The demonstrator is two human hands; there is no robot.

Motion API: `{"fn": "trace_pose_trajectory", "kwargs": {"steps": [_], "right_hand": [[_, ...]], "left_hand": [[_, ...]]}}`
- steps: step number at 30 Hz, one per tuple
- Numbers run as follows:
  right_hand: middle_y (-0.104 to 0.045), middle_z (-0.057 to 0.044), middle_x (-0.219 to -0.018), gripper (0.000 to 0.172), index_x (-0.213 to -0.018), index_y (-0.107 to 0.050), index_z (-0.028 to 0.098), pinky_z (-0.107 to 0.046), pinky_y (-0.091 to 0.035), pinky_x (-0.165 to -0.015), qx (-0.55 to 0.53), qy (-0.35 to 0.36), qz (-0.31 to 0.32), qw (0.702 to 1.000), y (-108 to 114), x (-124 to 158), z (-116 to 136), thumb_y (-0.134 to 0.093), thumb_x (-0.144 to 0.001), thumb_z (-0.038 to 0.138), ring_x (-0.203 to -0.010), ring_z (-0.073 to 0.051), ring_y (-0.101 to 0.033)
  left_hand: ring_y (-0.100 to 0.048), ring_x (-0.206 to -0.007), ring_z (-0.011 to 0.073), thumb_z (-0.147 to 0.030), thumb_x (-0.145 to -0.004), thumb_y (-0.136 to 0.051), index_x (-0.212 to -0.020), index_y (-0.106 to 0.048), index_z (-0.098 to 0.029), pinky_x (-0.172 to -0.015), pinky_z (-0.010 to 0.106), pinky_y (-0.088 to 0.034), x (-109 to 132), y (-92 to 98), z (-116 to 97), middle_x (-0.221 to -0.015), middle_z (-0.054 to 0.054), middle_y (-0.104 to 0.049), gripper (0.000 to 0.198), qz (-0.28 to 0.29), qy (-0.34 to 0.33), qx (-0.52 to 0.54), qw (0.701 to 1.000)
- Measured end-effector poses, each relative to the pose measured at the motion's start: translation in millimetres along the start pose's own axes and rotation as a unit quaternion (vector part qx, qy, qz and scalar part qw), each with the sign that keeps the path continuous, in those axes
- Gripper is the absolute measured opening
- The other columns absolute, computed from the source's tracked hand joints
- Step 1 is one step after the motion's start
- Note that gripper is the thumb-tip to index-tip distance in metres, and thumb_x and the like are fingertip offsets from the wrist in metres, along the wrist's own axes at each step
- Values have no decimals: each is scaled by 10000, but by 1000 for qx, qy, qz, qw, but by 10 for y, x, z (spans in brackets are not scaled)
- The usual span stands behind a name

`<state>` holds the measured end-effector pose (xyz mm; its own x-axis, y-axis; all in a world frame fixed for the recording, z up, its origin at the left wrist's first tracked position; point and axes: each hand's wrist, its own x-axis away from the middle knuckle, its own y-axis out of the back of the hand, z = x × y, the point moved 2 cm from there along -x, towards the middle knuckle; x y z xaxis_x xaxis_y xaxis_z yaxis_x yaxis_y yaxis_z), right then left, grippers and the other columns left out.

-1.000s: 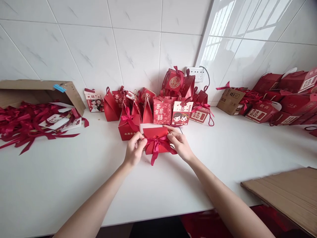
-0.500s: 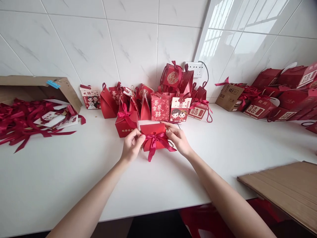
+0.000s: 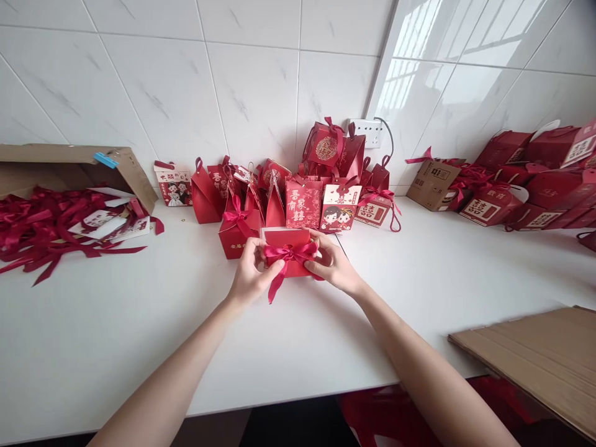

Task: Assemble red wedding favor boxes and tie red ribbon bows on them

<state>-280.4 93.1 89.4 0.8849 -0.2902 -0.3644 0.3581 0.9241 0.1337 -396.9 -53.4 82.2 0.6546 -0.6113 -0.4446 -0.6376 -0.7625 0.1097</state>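
A small red gift box (image 3: 298, 269) with a magenta ribbon bow (image 3: 291, 252) across its front is between my hands on the white table. My left hand (image 3: 254, 273) grips its left side, the thumb resting on the front below the bow. On the other side my right hand (image 3: 333, 264) holds the right edge, its thumb also pressed on the front. One ribbon tail hangs down toward the tabletop. Just behind my left hand stands another red box (image 3: 236, 234) with a bow and gold lettering.
Behind stand several red gift boxes and bags (image 3: 302, 205) by the tiled wall. On the left, a cardboard carton (image 3: 135, 171) lies with ribbons (image 3: 37, 223) spilling out. More red boxes (image 3: 493, 202) are piled at right, and a cardboard sheet (image 3: 535, 347) overhangs the front edge.
Both thumbs have moved inward onto the box's front. The bow's loops are spread wider and sit higher, and the right tail no longer sticks out as far.
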Motion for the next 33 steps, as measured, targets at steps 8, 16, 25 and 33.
{"fn": "trace_pose_trajectory", "kwargs": {"steps": [8,16,25,33], "right_hand": [[-328,-68,-1455,359,-1025,-536,243,-393,-431,-978,-43,1,35,998,28,-2,15,-638,-687,175,-1271,-250,-422],[-351,-47,-1443,330,-961,-506,254,-399,-438,-967,-52,-8,40,998,36,-5,-3,-623,-667,161,-1282,-243,-404],[-368,-54,-1429,303,-930,-494,247,-406,-467,-940,-60,-23,37,997,41,-4,2,-634,-672,173,-1259,-247,-427],[-361,-51,-1435,359,-1006,-515,257,-408,-446,-970,-47,-14,37,998,37,-12,20,-640,-675,194,-1250,-238,-435]], "left_hand": [[-438,-722,141,-203,-637,-657,-902,-466,-205,-664,277,-367,-44,32,15,-784,-11,-461,327,56,-16,50,997],[-421,-728,151,-144,-587,-597,-941,-478,-214,-660,291,-363,-40,34,16,-799,-1,-442,380,67,-14,72,995],[-414,-736,157,-169,-576,-592,-941,-490,-207,-654,292,-359,-47,46,8,-811,5,-435,381,77,-2,99,992],[-492,-792,161,-299,-694,-693,-966,-472,-209,-701,296,-398,-12,10,55,-897,20,-491,362,62,2,45,997]]}}
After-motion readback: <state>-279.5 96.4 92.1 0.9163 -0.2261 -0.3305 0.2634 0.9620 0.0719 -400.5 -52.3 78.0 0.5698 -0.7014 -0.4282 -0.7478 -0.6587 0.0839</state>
